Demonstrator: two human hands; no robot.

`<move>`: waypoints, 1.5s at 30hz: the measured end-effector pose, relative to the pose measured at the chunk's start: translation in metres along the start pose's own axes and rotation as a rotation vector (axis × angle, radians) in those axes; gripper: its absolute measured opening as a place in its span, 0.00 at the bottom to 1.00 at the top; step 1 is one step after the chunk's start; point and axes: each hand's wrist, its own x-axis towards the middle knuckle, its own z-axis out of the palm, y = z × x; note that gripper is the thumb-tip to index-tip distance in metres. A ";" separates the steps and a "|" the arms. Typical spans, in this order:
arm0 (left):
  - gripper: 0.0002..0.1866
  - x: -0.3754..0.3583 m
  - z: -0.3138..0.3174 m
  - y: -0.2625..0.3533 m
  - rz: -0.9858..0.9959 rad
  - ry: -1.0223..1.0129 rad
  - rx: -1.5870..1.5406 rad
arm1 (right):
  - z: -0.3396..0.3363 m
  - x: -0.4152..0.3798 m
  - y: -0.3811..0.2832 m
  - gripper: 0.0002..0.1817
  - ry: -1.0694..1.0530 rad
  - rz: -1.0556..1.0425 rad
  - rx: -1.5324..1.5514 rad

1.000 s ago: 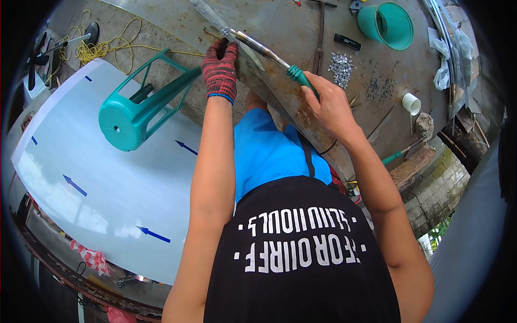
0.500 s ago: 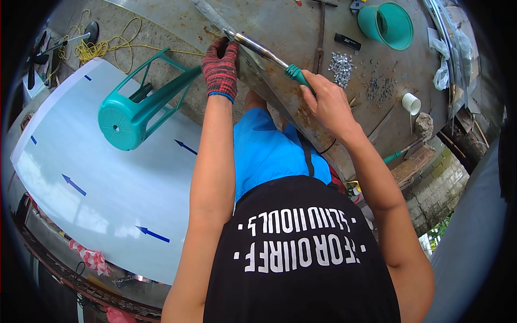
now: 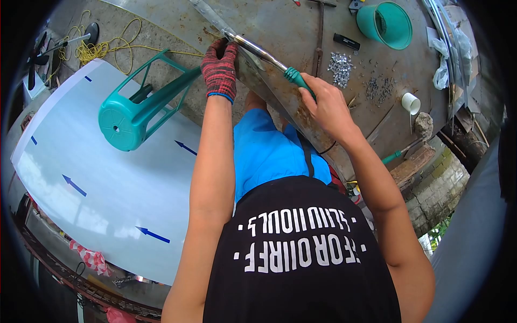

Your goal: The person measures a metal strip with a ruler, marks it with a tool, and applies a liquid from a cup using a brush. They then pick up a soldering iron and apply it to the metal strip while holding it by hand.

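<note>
The long tool (image 3: 259,50) with shiny metal barrel and green ribbed handle is at twelve o'clock, the right hand (image 3: 329,107) having its fingers closed on it. The left hand (image 3: 219,75), in red-black knitted glove, bends its fingers beside the grey metal strip (image 3: 211,16); gripping, I cannot tell. A slipping tip could hurt them.

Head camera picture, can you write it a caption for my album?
Gloved left hand and bare right hand at work with a green-handled tool at a metal table.
</note>
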 end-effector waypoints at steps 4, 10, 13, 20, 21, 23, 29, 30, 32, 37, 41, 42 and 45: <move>0.23 0.001 -0.001 0.000 -0.012 -0.021 0.005 | -0.001 -0.001 0.000 0.17 0.013 -0.014 0.003; 0.23 -0.001 -0.001 0.003 -0.027 -0.026 -0.003 | -0.002 -0.003 0.001 0.17 -0.007 -0.005 -0.007; 0.18 -0.001 0.000 0.002 0.010 0.014 -0.031 | -0.003 -0.004 0.001 0.17 -0.006 -0.002 -0.009; 0.19 0.000 0.000 -0.001 -0.010 0.016 -0.070 | -0.003 -0.002 0.001 0.17 0.043 -0.024 -0.004; 0.19 0.000 0.001 -0.001 -0.009 0.018 -0.070 | -0.003 -0.001 0.002 0.17 0.043 -0.024 -0.004; 0.19 0.001 0.001 -0.002 -0.009 0.021 -0.069 | -0.002 0.001 0.004 0.17 0.031 -0.029 0.006; 0.19 0.001 0.000 -0.003 -0.013 0.021 -0.064 | 0.000 0.004 0.004 0.17 0.027 -0.045 -0.018; 0.19 0.001 0.000 -0.003 -0.007 0.023 -0.055 | -0.001 0.004 0.003 0.17 0.026 -0.045 -0.018; 0.19 0.001 0.001 -0.002 -0.001 0.024 -0.047 | -0.004 0.004 0.000 0.17 0.005 -0.040 -0.058; 0.18 0.000 0.001 0.000 0.005 0.019 -0.035 | -0.003 0.003 0.001 0.17 -0.007 -0.035 -0.076; 0.18 0.000 0.001 0.001 0.004 0.030 -0.021 | 0.001 -0.001 0.002 0.17 0.006 -0.024 -0.030; 0.18 -0.001 0.001 0.002 0.001 0.023 -0.013 | 0.002 -0.002 0.002 0.17 0.005 -0.023 -0.030; 0.19 0.000 0.001 0.001 0.004 0.014 -0.017 | 0.005 -0.003 0.004 0.17 0.023 -0.029 -0.006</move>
